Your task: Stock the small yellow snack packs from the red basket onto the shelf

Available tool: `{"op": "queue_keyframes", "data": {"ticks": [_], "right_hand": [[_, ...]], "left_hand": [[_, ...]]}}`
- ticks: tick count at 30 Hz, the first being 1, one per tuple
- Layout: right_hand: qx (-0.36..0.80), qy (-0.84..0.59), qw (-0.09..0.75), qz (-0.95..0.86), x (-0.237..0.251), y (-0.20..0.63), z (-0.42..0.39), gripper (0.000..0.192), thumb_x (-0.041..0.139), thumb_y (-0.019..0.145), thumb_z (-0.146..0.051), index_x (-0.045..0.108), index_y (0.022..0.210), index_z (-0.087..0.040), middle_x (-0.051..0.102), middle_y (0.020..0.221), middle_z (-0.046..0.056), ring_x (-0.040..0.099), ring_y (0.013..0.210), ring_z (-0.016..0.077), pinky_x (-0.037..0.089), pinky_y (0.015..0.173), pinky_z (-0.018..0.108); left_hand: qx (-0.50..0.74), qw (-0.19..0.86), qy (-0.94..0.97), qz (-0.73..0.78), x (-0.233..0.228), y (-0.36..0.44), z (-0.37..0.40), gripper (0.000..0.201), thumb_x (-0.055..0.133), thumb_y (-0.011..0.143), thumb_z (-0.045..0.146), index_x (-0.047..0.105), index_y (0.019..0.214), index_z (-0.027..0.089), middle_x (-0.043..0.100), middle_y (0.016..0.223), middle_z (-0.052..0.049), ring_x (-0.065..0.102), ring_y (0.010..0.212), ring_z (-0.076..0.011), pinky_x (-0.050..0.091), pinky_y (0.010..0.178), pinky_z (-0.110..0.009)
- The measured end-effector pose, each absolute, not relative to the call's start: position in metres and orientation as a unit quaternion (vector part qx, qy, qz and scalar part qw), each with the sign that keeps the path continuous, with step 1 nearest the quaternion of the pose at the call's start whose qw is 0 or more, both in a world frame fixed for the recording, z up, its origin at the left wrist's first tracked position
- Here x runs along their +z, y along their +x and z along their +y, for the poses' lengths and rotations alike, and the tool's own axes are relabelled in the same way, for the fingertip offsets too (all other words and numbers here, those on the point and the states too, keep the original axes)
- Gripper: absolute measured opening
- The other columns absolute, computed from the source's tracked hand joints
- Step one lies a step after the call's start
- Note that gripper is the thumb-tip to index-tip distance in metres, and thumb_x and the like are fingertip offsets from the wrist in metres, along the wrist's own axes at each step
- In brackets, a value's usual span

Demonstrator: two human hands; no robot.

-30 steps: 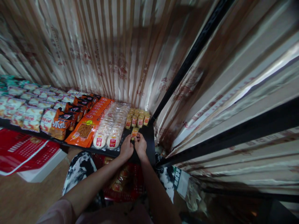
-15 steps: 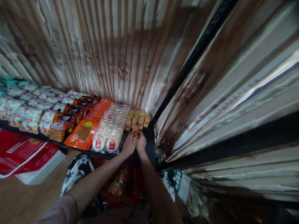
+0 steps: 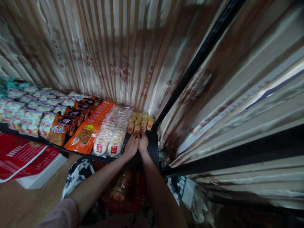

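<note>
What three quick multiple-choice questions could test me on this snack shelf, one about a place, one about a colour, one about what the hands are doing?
1. Where are the small yellow packets on the shelf?
A. At its right end, beside the black post
B. At its far left end
C. On the floor

2. What colour are the long flat packs left of the round cakes?
A. Blue
B. Orange
C. Purple

3. How are the left hand and right hand placed?
A. Far apart
B. Side by side at the front yellow packet
C. Raised above the shelf

Answers:
1. A, the yellow packets sit in the corner where the black post meets the shelf.
2. B, their wrappers are plainly orange.
3. B, both hands meet at the front of the yellow rows; the fingers' grip is too small to judge.
</note>
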State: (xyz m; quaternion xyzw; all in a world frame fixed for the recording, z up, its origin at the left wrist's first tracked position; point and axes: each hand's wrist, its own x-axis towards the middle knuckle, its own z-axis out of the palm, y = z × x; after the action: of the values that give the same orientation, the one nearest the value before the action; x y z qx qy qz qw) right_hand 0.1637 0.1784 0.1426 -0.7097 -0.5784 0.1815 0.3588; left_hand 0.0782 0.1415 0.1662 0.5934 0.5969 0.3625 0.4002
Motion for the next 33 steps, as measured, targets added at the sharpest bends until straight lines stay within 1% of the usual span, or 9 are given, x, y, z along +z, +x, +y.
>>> {"op": "queue_keyframes", "data": {"ticks": [3, 10, 14, 17, 21, 26, 30, 33], "right_hand": [[0.182, -0.707, 0.364, -0.579, 0.141, 0.162, 0.182, 0.033, 0.045, 0.081, -0.027, 0.059, 0.11, -0.017, 0.065, 0.102, 0.008, 0.06, 0.088, 0.0169, 0.045, 0.078, 0.027], [0.195, -0.696, 0.391, -0.57, 0.137, 0.16, 0.183, 0.038, 0.047, 0.078, -0.024, 0.056, 0.115, -0.016, 0.064, 0.102, 0.009, 0.059, 0.09, 0.0174, 0.045, 0.081, 0.029], [0.177, -0.691, 0.412, -0.567, 0.134, 0.159, 0.174, 0.046, 0.044, 0.077, -0.019, 0.051, 0.122, -0.014, 0.058, 0.112, 0.013, 0.057, 0.096, 0.0185, 0.045, 0.084, 0.031], [0.156, -0.676, 0.422, -0.583, 0.132, 0.158, 0.167, 0.048, 0.043, 0.076, -0.015, 0.05, 0.123, -0.018, 0.054, 0.118, 0.012, 0.054, 0.103, 0.0183, 0.044, 0.088, 0.032], [0.159, -0.664, 0.411, -0.604, 0.13, 0.158, 0.165, 0.048, 0.041, 0.077, -0.013, 0.05, 0.124, -0.02, 0.053, 0.12, 0.01, 0.049, 0.11, 0.0171, 0.04, 0.096, 0.032], [0.163, -0.657, 0.392, -0.623, 0.126, 0.16, 0.167, 0.051, 0.038, 0.077, -0.012, 0.047, 0.127, -0.016, 0.053, 0.123, 0.011, 0.048, 0.113, 0.0182, 0.038, 0.097, 0.034], [0.157, -0.66, 0.395, -0.62, 0.127, 0.159, 0.162, 0.051, 0.038, 0.078, -0.013, 0.047, 0.128, -0.015, 0.051, 0.126, 0.012, 0.046, 0.115, 0.0186, 0.037, 0.098, 0.034], [0.154, -0.66, 0.401, -0.616, 0.13, 0.156, 0.155, 0.051, 0.037, 0.078, -0.013, 0.046, 0.128, -0.013, 0.049, 0.127, 0.014, 0.042, 0.118, 0.019, 0.035, 0.1, 0.034]], "left_hand": [[0.368, 0.402, 0.586, 0.6, 0.165, 0.078, 0.144, 0.042, 0.036, 0.087, 0.024, 0.05, 0.124, 0.012, 0.038, 0.141, -0.011, 0.03, 0.133, -0.018, 0.018, 0.113, -0.035], [0.365, 0.396, 0.597, 0.595, 0.167, 0.078, 0.146, 0.041, 0.033, 0.087, 0.022, 0.052, 0.122, 0.01, 0.042, 0.139, -0.012, 0.032, 0.132, -0.0186, 0.02, 0.112, -0.036], [0.37, 0.391, 0.602, 0.589, 0.162, 0.079, 0.146, 0.04, 0.033, 0.088, 0.022, 0.052, 0.121, 0.012, 0.042, 0.138, -0.011, 0.032, 0.132, -0.0176, 0.02, 0.112, -0.036], [0.375, 0.373, 0.617, 0.583, 0.155, 0.079, 0.147, 0.041, 0.033, 0.088, 0.023, 0.051, 0.123, 0.013, 0.042, 0.139, -0.01, 0.032, 0.132, -0.0177, 0.02, 0.113, -0.035], [0.363, 0.363, 0.628, 0.585, 0.154, 0.079, 0.149, 0.043, 0.035, 0.085, 0.019, 0.05, 0.124, 0.01, 0.045, 0.136, -0.012, 0.035, 0.13, -0.0198, 0.019, 0.113, -0.036], [0.327, 0.347, 0.653, 0.587, 0.163, 0.078, 0.148, 0.046, 0.032, 0.085, 0.017, 0.047, 0.127, 0.008, 0.042, 0.138, -0.012, 0.031, 0.132, -0.0189, 0.017, 0.113, -0.036], [0.318, 0.33, 0.66, 0.596, 0.169, 0.079, 0.141, 0.043, 0.031, 0.085, 0.018, 0.052, 0.122, 0.008, 0.045, 0.136, -0.012, 0.031, 0.132, -0.0195, 0.018, 0.113, -0.036], [0.324, 0.318, 0.656, 0.603, 0.171, 0.079, 0.132, 0.04, 0.031, 0.086, 0.02, 0.056, 0.116, 0.01, 0.049, 0.132, -0.012, 0.037, 0.128, -0.0203, 0.023, 0.111, -0.035]]}}
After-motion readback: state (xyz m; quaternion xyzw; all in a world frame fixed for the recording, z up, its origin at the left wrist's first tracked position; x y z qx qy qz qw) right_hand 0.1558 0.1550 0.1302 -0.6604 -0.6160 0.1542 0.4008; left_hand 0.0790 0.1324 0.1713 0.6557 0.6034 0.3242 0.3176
